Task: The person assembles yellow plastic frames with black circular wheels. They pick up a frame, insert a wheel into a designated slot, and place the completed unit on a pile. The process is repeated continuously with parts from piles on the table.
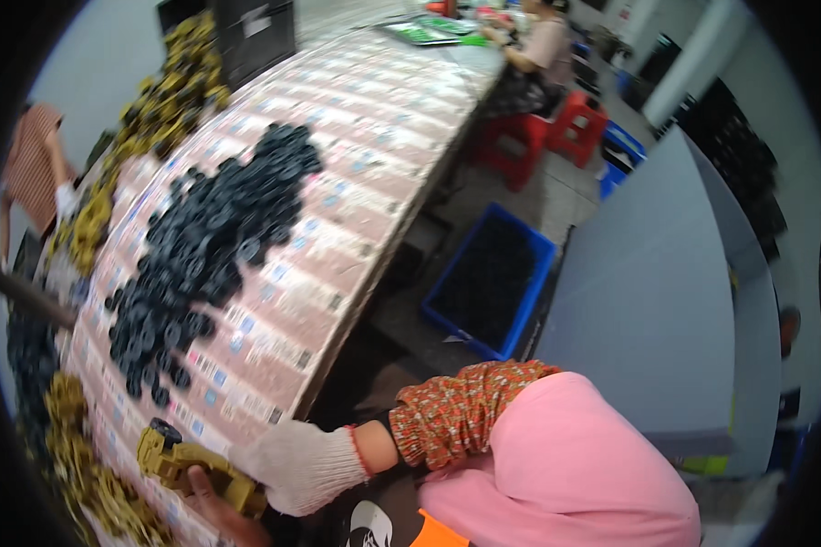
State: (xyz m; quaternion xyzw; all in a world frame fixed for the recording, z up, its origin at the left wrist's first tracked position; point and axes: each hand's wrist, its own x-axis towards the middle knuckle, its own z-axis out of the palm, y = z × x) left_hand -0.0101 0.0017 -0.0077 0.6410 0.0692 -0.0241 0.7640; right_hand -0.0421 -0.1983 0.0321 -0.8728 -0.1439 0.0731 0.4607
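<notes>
A mustard-yellow toy truck (187, 469) is tilted over the near edge of the table, with a black wheel (165, 431) at its far end. My left hand (217, 506), bare, grips it from below with the thumb across its side. Wearing a white knitted glove with a red cuff edge, my right hand (306, 467) is closed against the truck's near end. Its fingertips are hidden, so whatever they hold does not show. Beyond my hands a long heap of black toy wheels (214, 223) spreads over the table.
The table (365, 191) has a printed covering. Yellow toy parts (169, 87) pile along its left side. On the floor stands a blue crate (493, 283) of dark parts. Red stools (515, 146) and a seated person (543, 55) are farther back; another person (36, 169) is at left.
</notes>
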